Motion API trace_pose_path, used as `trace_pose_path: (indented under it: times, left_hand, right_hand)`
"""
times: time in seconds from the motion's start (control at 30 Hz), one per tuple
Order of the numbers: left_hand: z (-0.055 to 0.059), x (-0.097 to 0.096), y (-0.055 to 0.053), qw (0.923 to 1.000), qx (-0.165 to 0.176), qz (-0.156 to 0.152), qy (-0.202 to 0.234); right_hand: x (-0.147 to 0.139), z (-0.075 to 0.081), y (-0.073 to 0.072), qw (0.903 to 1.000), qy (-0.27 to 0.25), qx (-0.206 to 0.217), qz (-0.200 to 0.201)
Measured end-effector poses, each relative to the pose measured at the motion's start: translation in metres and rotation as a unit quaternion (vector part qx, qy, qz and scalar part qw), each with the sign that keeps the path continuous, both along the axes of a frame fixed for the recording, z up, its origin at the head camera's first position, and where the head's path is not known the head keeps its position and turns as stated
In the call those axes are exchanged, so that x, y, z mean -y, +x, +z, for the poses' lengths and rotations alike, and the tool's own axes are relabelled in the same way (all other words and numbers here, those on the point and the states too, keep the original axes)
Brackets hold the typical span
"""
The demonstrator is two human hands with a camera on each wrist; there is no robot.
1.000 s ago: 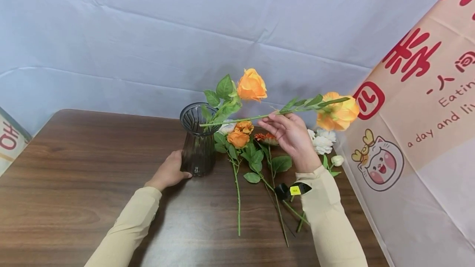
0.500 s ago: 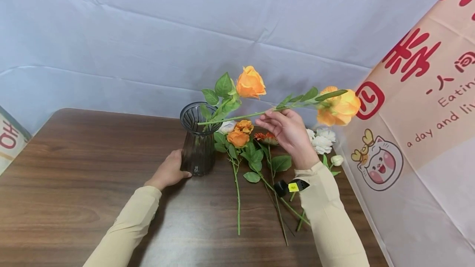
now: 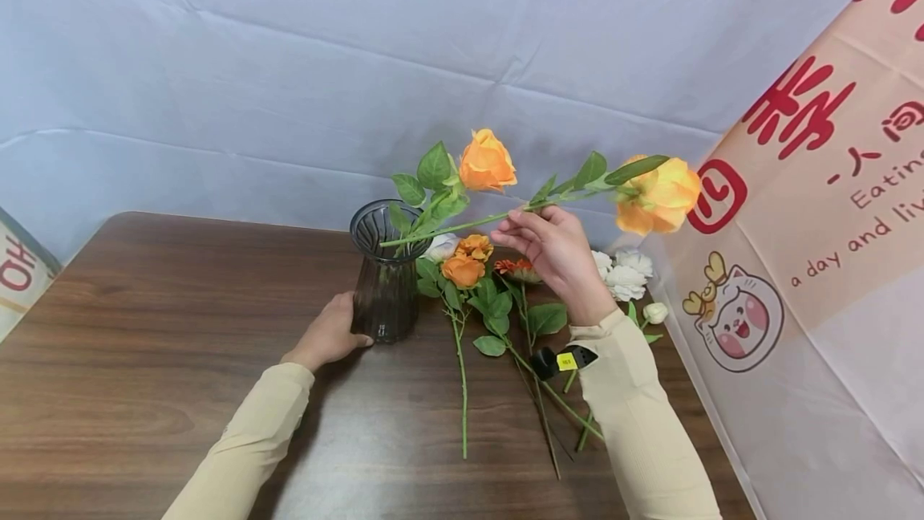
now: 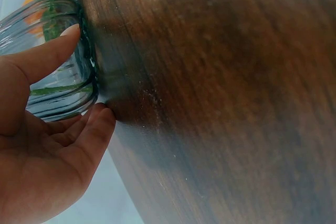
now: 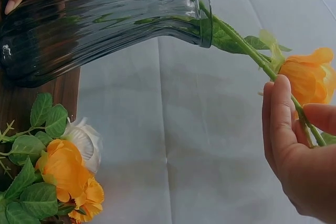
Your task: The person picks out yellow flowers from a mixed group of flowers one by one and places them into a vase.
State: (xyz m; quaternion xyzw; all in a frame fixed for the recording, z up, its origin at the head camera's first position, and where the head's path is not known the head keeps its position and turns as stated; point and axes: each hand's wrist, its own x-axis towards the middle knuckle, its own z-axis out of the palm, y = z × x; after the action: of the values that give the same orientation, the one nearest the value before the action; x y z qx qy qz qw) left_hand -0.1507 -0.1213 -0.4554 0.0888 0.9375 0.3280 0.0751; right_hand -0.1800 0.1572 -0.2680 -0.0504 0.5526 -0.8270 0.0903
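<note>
A ribbed dark glass vase (image 3: 387, 303) stands upright on the table. My left hand (image 3: 328, 333) grips it low down, thumb on one side and fingers on the other, as the left wrist view shows (image 4: 58, 145). An orange rose (image 3: 488, 160) with green leaves leans out of its mouth to the right. Between thumb and fingers, my right hand (image 3: 559, 259) pinches the stem of a yellow-orange flower (image 3: 660, 195). That stem slants down leftward, its cut end at the vase's mouth; how far inside it reaches, I cannot tell.
On the wooden table (image 3: 216, 303), right of the vase, lie an orange rose (image 3: 464, 270), a red-orange gerbera-like flower (image 3: 517, 270) and other stems. White flowers (image 3: 626, 275) lie farther right beside a printed cloth (image 3: 801, 183). A pale cloth wall (image 3: 289, 103) rises behind.
My right hand has shifted slightly left and up. The held flower's bloom has risen and its stem end has slid a little left over the vase's mouth. My left hand stays put.
</note>
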Motion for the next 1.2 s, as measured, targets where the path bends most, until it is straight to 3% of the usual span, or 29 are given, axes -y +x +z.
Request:
trace_pose_path:
  times: [0.03, 0.07, 0.27, 0.3, 0.33, 0.63, 1.2]
  left_hand:
    - [0.0, 0.0, 0.0, 1.0, 0.001, -0.001, -0.001]
    - [-0.001, 0.0, 0.0, 1.0, 0.0, -0.001, -0.001]
    - [-0.003, 0.0, -0.001, 1.0, 0.0, -0.001, 0.0]
    - [-0.003, 0.0, -0.001, 1.0, 0.001, -0.001, 0.0]
    - [-0.004, 0.0, -0.001, 1.0, 0.0, -0.001, 0.0]
    - [-0.003, 0.0, -0.001, 1.0, 0.003, 0.001, 0.002]
    - [-0.002, 0.0, 0.001, 1.0, 0.005, 0.004, 0.003]
  right_hand:
    - [0.0, 0.0, 0.0, 1.0, 0.002, -0.002, 0.0]
    - [-0.004, -0.011, -0.01, 0.9999, -0.009, -0.003, 0.008]
    - [0.001, -0.011, -0.012, 0.9998, 0.014, -0.013, 0.007]
    - [0.007, 0.001, -0.002, 0.9994, 0.031, -0.013, -0.001]
    - [0.009, 0.002, -0.001, 0.9994, 0.032, -0.01, -0.002]
    - [0.013, 0.003, 0.0, 0.9971, 0.074, -0.011, -0.011]
    - [0.022, 0.009, 0.003, 0.9945, 0.1, -0.029, 0.007]
